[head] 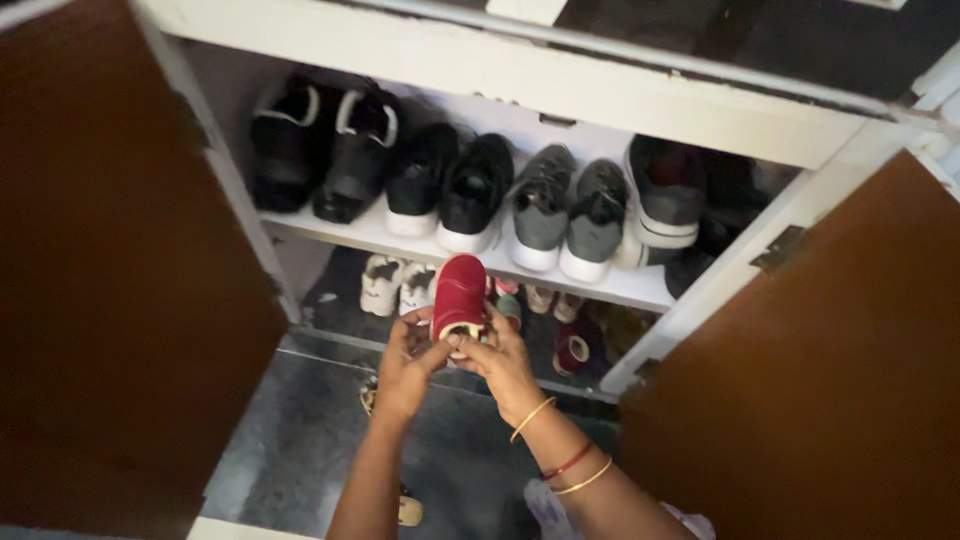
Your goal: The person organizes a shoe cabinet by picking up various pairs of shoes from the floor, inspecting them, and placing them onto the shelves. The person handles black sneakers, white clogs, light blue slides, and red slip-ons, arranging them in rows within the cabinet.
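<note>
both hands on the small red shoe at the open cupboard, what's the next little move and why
Probably ease the small red shoe forward onto the lower shelf. Both the left hand and right hand hold its heel, toe pointing in, level with the small white shoes.

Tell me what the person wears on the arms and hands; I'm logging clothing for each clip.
Both forearms are bare, with no sleeves in view. The right wrist carries three thin bangles: two gold and one red between them. The left hand and right hand wear no gloves; I see no rings.

white shoe cabinet (560, 85), brown doors (110, 250), black sneakers (450, 185), grey sneakers (570, 210), small white shoes (395, 285)
</note>
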